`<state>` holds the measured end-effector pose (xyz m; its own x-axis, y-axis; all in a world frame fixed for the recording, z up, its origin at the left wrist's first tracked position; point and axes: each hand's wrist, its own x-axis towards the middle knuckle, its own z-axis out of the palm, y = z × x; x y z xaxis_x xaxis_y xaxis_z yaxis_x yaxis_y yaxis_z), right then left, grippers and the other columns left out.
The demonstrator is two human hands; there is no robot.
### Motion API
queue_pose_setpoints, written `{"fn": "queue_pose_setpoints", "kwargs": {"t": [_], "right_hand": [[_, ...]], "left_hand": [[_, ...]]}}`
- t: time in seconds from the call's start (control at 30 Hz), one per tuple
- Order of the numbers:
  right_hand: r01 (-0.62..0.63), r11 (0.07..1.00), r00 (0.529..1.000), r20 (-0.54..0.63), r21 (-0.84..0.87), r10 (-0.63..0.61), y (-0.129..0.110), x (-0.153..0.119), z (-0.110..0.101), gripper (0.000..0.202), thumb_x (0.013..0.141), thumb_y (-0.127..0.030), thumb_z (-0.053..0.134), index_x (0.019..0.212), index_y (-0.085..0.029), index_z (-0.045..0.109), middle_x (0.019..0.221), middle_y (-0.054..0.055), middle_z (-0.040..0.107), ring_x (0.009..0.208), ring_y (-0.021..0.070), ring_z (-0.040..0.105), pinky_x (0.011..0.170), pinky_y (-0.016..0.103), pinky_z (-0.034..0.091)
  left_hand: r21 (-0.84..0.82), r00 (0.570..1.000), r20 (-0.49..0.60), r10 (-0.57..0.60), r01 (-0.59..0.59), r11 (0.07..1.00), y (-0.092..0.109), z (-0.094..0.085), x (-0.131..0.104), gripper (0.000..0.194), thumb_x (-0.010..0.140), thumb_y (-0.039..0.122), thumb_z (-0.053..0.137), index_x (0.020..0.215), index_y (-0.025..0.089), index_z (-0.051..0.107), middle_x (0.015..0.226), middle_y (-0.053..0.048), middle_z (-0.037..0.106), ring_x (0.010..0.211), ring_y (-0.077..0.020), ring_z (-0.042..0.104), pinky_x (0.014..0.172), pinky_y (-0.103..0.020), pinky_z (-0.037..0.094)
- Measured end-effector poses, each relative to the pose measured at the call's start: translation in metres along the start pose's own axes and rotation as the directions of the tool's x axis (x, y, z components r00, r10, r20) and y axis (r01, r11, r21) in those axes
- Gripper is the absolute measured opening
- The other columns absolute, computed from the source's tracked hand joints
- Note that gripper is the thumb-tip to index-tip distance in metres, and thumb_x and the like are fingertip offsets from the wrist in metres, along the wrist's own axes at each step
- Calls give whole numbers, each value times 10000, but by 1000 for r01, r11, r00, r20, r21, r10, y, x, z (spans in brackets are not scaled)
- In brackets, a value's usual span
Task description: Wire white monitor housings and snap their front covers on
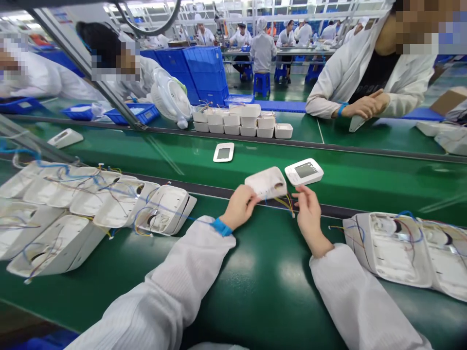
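Between my hands a white plastic housing (265, 183) is held tilted over the near edge of the belt. My left hand (240, 206) pinches its left near corner. Yellow, red and blue wires (286, 201) hang from its right end, with a small plug at the tip. Beside those wires is my right hand (307, 211), fingers parted and slightly curled; I cannot make out any wire between them. Just beyond, a white device with a grey display (304, 171) lies on the belt. A smaller panel with a display (224, 152) lies farther left.
Several open housings with loose wires (120, 201) stand at left, more housings (397, 248) at right. Across the green belt (175, 155) are stacked housings (241, 121), a fan (171, 95) and a co-worker's hands (368, 107). A metal post (109, 97) slants at left.
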<state>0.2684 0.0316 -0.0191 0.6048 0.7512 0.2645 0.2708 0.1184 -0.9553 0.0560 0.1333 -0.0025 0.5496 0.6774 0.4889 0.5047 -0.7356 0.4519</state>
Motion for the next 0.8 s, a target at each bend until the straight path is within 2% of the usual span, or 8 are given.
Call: {"fn": "queue_pose_setpoints", "kwargs": {"t": [0.1,0.27,0.33,0.4,0.47,0.6,0.73,0.8], "right_hand": [[-93,987,994,-38,132,99,-2,2,-1,363,896,-474,534,1097,-190,636,1111,105,695,940,198,670,724,319,513],[-96,992,935,350,82,61,-10,-3,0,283,820,-439,645,975,-211,710,957,73,745,852,203,680,784,353,513],[-31,1000,899,437,-6,30,-14,-5,1,233,806,-403,659,915,-211,732,919,70,753,813,204,668,765,354,507],[16,998,891,454,-58,12,-16,-6,0,209,801,-376,657,898,-211,740,915,67,758,802,205,658,754,354,503],[29,997,889,457,-76,9,-18,-6,0,206,810,-367,640,900,-212,741,918,64,761,792,203,655,746,352,502],[35,995,890,455,-98,14,-18,-5,-1,198,828,-352,615,891,-214,741,891,57,760,759,194,648,719,338,501],[37,994,897,442,-104,13,-19,-5,1,185,828,-347,617,873,-218,742,869,51,755,743,190,644,707,328,498],[31,994,902,431,-105,17,-18,-4,2,181,827,-350,620,859,-219,741,859,50,753,738,190,644,701,325,498]], "left_hand": [[-193,959,85,269,-249,949,25,-16,-43,133,928,291,528,838,216,591,870,-76,655,918,-221,605,864,-420,527],[-471,875,192,444,-314,824,32,-25,-55,268,925,467,518,901,221,624,843,-77,680,872,-212,643,828,-379,544],[-422,951,112,289,-218,880,17,-22,-25,307,933,480,475,900,220,635,916,-84,686,922,-219,640,883,-400,524],[-219,997,-5,-83,80,972,-6,-16,22,209,898,407,550,923,218,636,1006,-73,679,1015,-218,622,961,-394,488],[-73,905,-119,-408,401,913,-36,-12,73,224,858,343,608,1032,202,614,1163,-88,637,1153,-228,569,1034,-385,436],[10,732,-193,-653,667,745,-101,-19,146,365,815,332,655,1095,115,569,1249,-203,560,1287,-329,462,1089,-460,349],[85,542,-230,-808,838,538,-153,-36,162,822,695,498,763,1295,46,428,1426,-324,376,1357,-495,326,1076,-610,274],[115,504,-205,-839,864,490,-171,-42,157,914,680,519,777,1343,27,387,1425,-340,376,1340,-516,344,1039,-620,317]]}}
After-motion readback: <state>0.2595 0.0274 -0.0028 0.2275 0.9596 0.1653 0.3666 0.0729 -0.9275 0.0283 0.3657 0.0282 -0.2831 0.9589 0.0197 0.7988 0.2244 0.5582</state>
